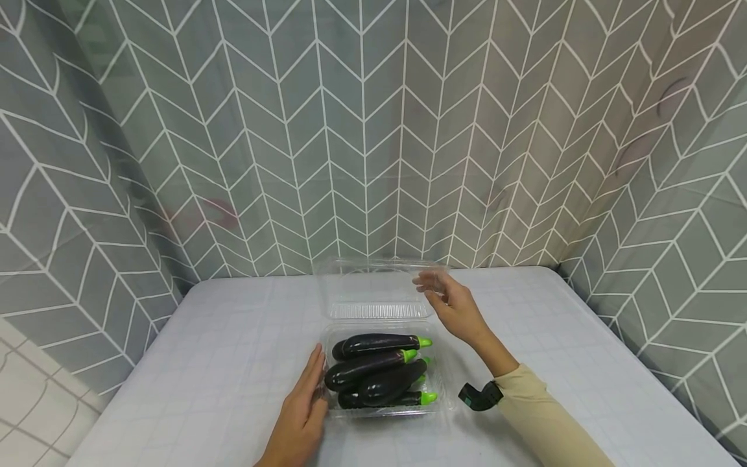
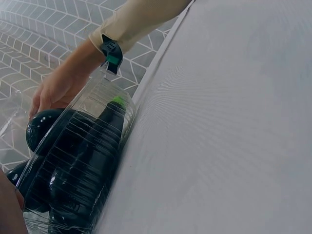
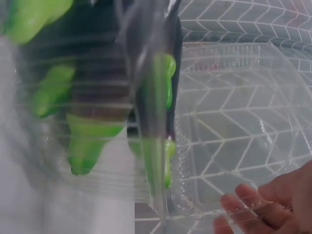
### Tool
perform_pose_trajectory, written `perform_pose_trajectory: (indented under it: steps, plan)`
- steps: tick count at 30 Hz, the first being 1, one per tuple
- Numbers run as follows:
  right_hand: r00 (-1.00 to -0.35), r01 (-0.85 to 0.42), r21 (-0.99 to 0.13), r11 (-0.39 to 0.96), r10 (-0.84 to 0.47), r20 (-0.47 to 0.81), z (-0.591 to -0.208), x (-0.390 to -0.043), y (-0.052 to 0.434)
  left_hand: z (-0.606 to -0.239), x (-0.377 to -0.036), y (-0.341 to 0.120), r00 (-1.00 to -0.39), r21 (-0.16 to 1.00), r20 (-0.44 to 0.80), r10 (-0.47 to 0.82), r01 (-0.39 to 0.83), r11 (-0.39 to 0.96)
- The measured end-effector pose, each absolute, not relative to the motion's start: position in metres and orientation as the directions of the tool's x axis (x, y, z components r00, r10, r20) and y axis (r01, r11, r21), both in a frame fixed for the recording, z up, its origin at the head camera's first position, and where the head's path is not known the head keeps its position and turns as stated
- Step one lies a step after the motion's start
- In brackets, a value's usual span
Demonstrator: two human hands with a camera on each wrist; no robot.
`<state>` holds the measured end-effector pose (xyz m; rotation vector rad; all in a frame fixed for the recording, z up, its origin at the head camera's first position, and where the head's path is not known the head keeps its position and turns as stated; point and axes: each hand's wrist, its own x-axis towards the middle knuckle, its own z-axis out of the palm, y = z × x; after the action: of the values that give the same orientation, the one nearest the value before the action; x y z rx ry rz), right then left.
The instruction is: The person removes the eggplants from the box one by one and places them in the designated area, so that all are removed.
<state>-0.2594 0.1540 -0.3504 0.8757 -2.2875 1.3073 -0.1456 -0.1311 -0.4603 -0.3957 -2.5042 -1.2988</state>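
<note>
My right hand [image 1: 452, 305] pinches the raised clear lid [image 1: 373, 288] at its right edge; my left hand [image 1: 303, 405] lies flat against the container [image 1: 446, 395] of eggplants [image 1: 376, 373], mid-tabletop [image 1: 233, 350], near the front edge.

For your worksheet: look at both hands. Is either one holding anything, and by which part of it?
The right hand holds the open clear lid by its far right edge, fingers curled on the rim. The left hand lies flat against the container's left side, gripping nothing.
</note>
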Motion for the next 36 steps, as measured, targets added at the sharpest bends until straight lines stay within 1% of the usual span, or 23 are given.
perform_pose_trajectory:
  steps: [5,9,17,25,27,34,36]
  plan:
    - [-0.743,-0.669,-0.646,0.367,-0.335,0.580,-0.367,-0.275,0.159,-0.460,-0.146,-0.131,-0.911,0.734,0.399,0.108,0.387,0.557]
    - [-0.742,-0.670,-0.623,0.404,-0.333,0.582,-0.380,-0.287,0.162,-0.459,-0.145,-0.131,-0.904,0.729,0.412,0.109,0.400,0.555]
    - [-0.773,-0.635,-0.665,0.394,-0.335,0.539,-0.389,-0.291,0.164,-0.461,-0.147,-0.131,-0.915,0.745,0.386,0.113,0.382,0.548]
    - [-0.797,-0.601,-0.700,0.386,-0.353,0.489,-0.398,-0.296,0.167,-0.461,-0.148,-0.131,-0.913,0.736,0.392,0.116,0.387,0.556]
    - [-0.795,-0.603,-0.697,0.388,-0.356,0.491,-0.400,-0.297,0.167,-0.461,-0.148,-0.132,-0.913,0.736,0.392,0.116,0.386,0.556]
    - [-0.800,-0.588,-0.722,0.365,-0.394,0.452,-0.377,-0.273,0.159,-0.461,-0.147,-0.132,-0.923,0.743,0.369,0.108,0.363,0.562]
    - [-0.798,-0.587,-0.727,0.355,-0.404,0.447,-0.379,-0.274,0.158,-0.461,-0.146,-0.132,-0.925,0.743,0.366,0.106,0.359,0.565]
